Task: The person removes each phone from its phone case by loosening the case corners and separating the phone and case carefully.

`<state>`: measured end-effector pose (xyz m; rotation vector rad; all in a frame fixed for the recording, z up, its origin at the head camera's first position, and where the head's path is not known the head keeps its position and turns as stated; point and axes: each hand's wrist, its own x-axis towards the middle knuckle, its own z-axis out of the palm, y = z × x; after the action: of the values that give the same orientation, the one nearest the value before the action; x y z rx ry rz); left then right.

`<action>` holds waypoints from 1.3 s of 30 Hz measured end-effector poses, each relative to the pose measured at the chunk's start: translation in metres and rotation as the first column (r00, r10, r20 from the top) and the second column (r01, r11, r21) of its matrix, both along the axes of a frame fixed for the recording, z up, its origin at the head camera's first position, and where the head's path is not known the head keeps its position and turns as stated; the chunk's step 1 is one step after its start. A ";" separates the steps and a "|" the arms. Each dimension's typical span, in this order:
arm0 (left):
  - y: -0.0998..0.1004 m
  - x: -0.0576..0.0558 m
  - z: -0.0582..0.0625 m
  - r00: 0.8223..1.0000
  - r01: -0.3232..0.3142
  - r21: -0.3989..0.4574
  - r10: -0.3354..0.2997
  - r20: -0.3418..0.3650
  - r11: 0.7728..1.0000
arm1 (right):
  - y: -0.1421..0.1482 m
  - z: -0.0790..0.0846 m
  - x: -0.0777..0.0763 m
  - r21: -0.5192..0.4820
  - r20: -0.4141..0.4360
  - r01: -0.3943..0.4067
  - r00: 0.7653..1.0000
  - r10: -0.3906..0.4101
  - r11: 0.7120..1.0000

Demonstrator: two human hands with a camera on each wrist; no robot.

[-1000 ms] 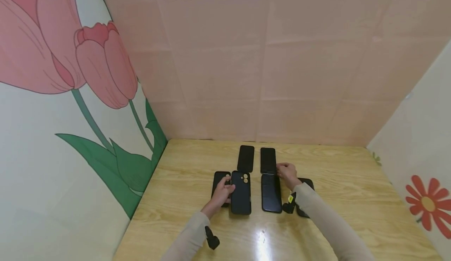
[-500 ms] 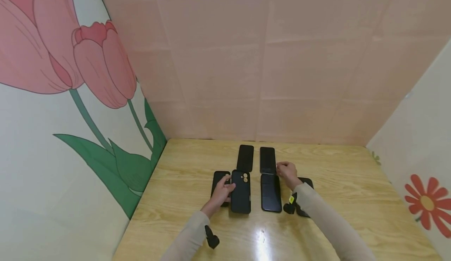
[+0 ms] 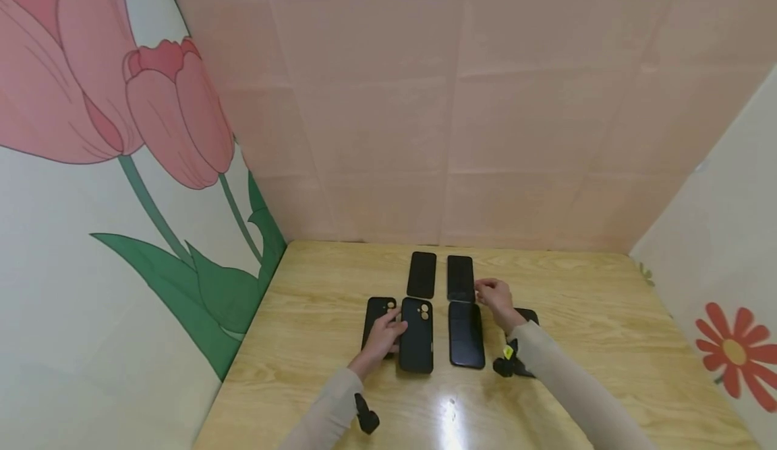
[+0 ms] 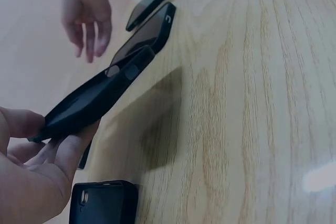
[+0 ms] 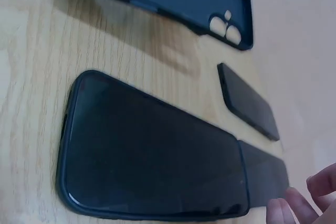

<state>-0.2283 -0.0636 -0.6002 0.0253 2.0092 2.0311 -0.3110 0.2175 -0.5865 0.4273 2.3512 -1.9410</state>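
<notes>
My left hand (image 3: 384,336) pinches a black phone case (image 3: 417,335) by its side, thumb inside and fingers beneath. In the left wrist view the case (image 4: 89,103) is tilted above the table, its shadow below. The right wrist view shows its hollow inside and round camera holes. To its right lies a dark phone in a black case (image 5: 152,150), screen up. My right hand (image 3: 496,296) holds nothing. Its fingers (image 5: 299,203) are loosely bent beside the right-hand phone of the back pair (image 3: 460,278).
Another dark phone (image 3: 421,274) lies at the back left of the group. A second black case with camera holes (image 4: 102,203) sits left of the held one. Partly behind the right wrist is another dark, phone-shaped item (image 3: 528,315). A pink-covered wall (image 3: 455,133) rises behind the table.
My left hand has shifted slightly to the right with the phone case. My right hand stays in nearly the same spot, and the items on the table lie as before.
</notes>
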 end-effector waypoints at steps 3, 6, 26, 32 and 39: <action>0.003 -0.001 -0.001 1.000 -0.005 -0.025 0.004 -0.019 1.000 | -0.001 0.004 0.003 -0.002 -0.018 -0.021 1.000 0.021 1.000; 0.009 -0.004 0.000 0.999 -0.018 -0.065 0.016 -0.029 0.998 | 0.000 0.007 0.008 -0.011 -0.027 -0.051 0.998 0.051 0.999; 0.009 -0.009 -0.004 0.996 -0.089 -0.168 0.086 -0.030 0.982 | -0.004 0.024 0.041 -0.090 0.039 -0.137 0.989 0.141 0.986; 0.010 -0.009 -0.001 0.995 -0.098 -0.135 0.100 0.009 0.986 | -0.004 0.022 0.047 -0.086 0.062 -0.153 0.985 0.158 0.984; 0.011 -0.007 0.002 0.991 -0.122 -0.136 0.127 0.030 0.983 | 0.004 0.018 0.052 -0.072 0.084 -0.169 0.981 0.175 0.983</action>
<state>-0.2355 -0.0525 -0.5978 -0.1705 2.1675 1.9470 -0.2591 0.2217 -0.5680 0.2896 2.1846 -1.8723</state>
